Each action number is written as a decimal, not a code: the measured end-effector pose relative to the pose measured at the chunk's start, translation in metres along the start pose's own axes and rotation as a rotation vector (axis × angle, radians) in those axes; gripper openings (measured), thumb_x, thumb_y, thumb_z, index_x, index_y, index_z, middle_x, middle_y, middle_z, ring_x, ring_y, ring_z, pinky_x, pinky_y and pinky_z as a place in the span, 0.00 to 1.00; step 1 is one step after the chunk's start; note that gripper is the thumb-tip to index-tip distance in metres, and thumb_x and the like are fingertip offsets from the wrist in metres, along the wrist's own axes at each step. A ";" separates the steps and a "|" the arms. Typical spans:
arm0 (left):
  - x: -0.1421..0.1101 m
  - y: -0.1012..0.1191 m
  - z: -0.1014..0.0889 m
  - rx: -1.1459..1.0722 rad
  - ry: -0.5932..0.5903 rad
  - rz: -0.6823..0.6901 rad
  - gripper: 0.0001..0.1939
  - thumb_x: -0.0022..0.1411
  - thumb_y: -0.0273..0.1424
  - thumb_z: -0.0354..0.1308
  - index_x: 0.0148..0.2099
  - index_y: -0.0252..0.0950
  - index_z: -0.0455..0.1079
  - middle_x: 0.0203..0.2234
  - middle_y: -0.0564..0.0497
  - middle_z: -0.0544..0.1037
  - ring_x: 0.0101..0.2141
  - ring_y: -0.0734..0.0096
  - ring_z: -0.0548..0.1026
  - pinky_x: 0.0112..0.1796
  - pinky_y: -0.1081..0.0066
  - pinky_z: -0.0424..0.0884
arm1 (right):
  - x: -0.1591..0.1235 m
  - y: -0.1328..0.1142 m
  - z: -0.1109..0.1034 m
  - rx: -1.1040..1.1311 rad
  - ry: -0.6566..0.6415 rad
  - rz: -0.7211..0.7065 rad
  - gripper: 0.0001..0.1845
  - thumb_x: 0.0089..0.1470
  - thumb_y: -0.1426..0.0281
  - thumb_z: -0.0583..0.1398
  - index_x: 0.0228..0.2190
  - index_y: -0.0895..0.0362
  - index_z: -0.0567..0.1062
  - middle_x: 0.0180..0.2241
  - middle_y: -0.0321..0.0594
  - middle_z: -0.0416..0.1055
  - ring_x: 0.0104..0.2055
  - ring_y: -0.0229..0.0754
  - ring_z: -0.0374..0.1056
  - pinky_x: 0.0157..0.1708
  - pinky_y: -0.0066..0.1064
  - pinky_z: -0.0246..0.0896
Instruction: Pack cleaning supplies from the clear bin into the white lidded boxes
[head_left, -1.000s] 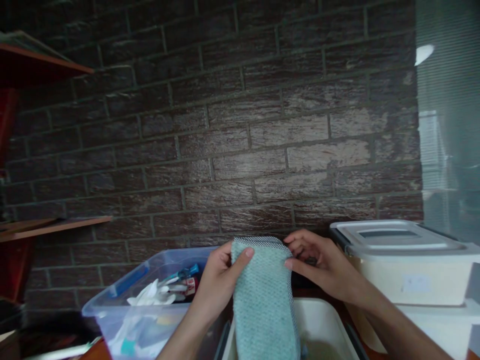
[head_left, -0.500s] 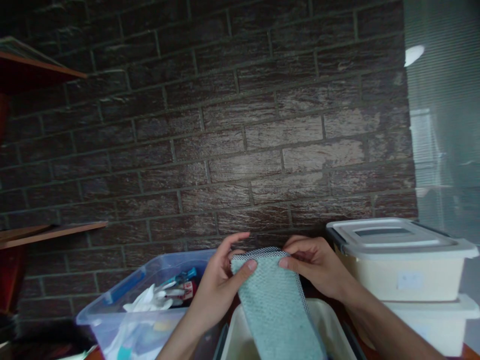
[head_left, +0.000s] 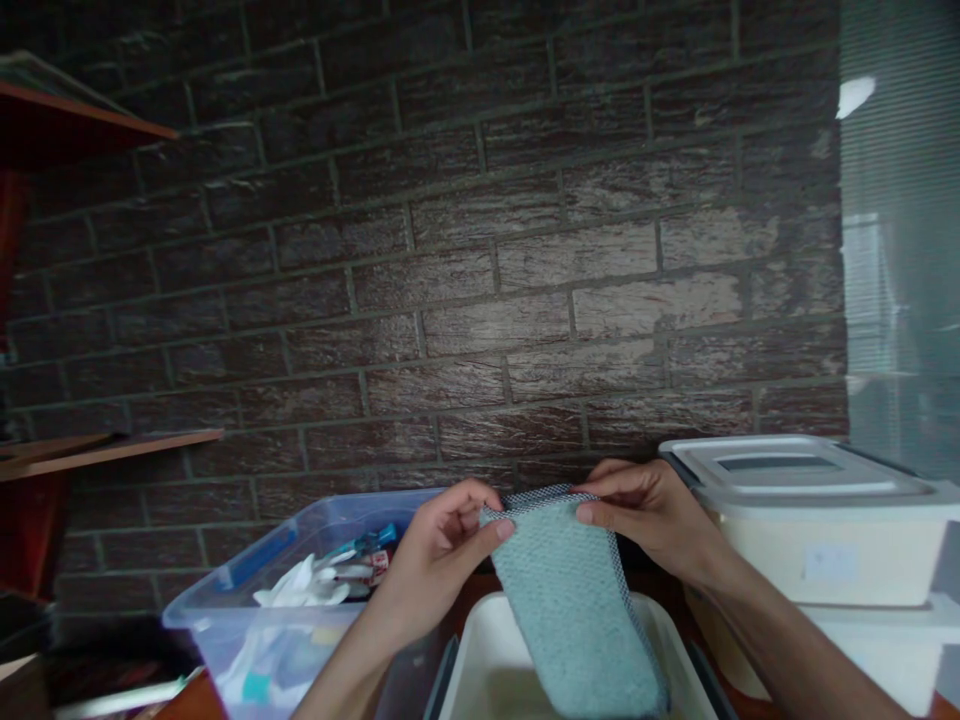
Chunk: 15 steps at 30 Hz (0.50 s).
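Note:
A light green cloth (head_left: 568, 600) with a dark-and-white checked edge hangs between my two hands. My left hand (head_left: 442, 550) pinches its upper left corner between thumb and fingers. At the upper right corner, my right hand (head_left: 649, 515) grips the cloth the same way. The lower part of the cloth hangs over an open cream bin (head_left: 484, 650) below, covering some of its inside.
On the left, a clear bluish plastic box (head_left: 225, 600) holds white cloth (head_left: 300, 585) and several small items. Stacked lidded cream boxes (head_left: 825, 560) stand at the right. A brick wall (head_left: 450, 300) rises behind; wooden shelves (head_left: 112, 455) jut from the left.
The cloth's lower end has swung to the right, and its bottom edge now shows above the bin. Both hands keep hold of the top corners, with small shifts of the fingers.

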<state>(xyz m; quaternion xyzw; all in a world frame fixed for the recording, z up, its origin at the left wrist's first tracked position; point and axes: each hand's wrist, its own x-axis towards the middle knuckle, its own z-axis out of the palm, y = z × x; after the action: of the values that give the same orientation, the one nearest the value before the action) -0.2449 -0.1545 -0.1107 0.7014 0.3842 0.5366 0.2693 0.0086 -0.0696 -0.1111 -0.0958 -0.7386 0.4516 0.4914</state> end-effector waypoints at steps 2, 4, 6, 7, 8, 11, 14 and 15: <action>-0.001 0.001 -0.004 -0.011 -0.007 0.015 0.08 0.66 0.34 0.64 0.41 0.38 0.68 0.28 0.56 0.68 0.32 0.73 0.64 0.33 0.75 0.60 | 0.001 0.002 -0.002 0.023 -0.004 -0.001 0.08 0.51 0.66 0.72 0.36 0.53 0.87 0.35 0.40 0.76 0.36 0.38 0.70 0.34 0.29 0.63; -0.003 0.003 -0.008 -0.014 -0.053 0.011 0.08 0.66 0.34 0.64 0.40 0.38 0.68 0.29 0.56 0.67 0.31 0.74 0.63 0.32 0.75 0.59 | 0.001 0.003 -0.003 0.019 -0.009 -0.012 0.07 0.52 0.67 0.72 0.36 0.53 0.87 0.34 0.39 0.76 0.35 0.37 0.70 0.34 0.28 0.63; -0.003 0.005 -0.010 -0.003 -0.078 0.011 0.09 0.65 0.34 0.64 0.39 0.37 0.68 0.28 0.56 0.66 0.30 0.75 0.62 0.31 0.75 0.58 | 0.001 0.003 -0.003 0.007 -0.012 -0.026 0.06 0.53 0.67 0.71 0.35 0.54 0.86 0.33 0.38 0.76 0.34 0.36 0.69 0.34 0.28 0.62; -0.003 0.005 -0.010 0.008 -0.075 0.012 0.09 0.65 0.35 0.65 0.39 0.37 0.68 0.28 0.56 0.66 0.30 0.75 0.62 0.31 0.75 0.58 | 0.000 0.003 -0.003 0.002 -0.013 -0.030 0.05 0.54 0.67 0.71 0.34 0.54 0.86 0.32 0.37 0.75 0.34 0.36 0.69 0.34 0.28 0.62; -0.003 0.005 -0.010 0.021 -0.063 0.014 0.09 0.64 0.35 0.65 0.39 0.36 0.69 0.27 0.56 0.66 0.30 0.75 0.62 0.31 0.75 0.58 | 0.000 0.003 -0.002 -0.003 -0.012 -0.032 0.04 0.54 0.67 0.70 0.33 0.54 0.85 0.32 0.37 0.76 0.34 0.36 0.69 0.35 0.28 0.62; -0.001 0.003 -0.009 0.055 0.003 0.002 0.10 0.64 0.36 0.66 0.37 0.35 0.72 0.25 0.56 0.68 0.28 0.76 0.63 0.30 0.75 0.59 | 0.000 0.002 0.000 -0.022 0.005 -0.029 0.04 0.54 0.66 0.70 0.33 0.54 0.85 0.31 0.37 0.77 0.33 0.36 0.69 0.35 0.28 0.63; 0.001 0.000 -0.009 0.067 0.099 -0.003 0.09 0.62 0.36 0.68 0.38 0.35 0.76 0.24 0.55 0.73 0.27 0.76 0.67 0.30 0.76 0.61 | -0.001 0.002 0.001 -0.032 0.047 -0.012 0.05 0.54 0.66 0.70 0.34 0.53 0.85 0.32 0.38 0.80 0.33 0.36 0.71 0.35 0.28 0.64; 0.001 0.000 -0.009 0.071 0.135 0.004 0.09 0.61 0.36 0.69 0.38 0.35 0.77 0.25 0.54 0.75 0.28 0.76 0.69 0.30 0.76 0.62 | -0.001 0.002 0.001 -0.033 0.060 -0.007 0.06 0.54 0.66 0.70 0.34 0.53 0.85 0.32 0.38 0.81 0.32 0.36 0.71 0.35 0.28 0.65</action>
<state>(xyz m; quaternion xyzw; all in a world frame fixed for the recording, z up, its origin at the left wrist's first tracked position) -0.2533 -0.1540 -0.1073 0.6736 0.4189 0.5691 0.2167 0.0074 -0.0694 -0.1131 -0.1149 -0.7312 0.4343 0.5133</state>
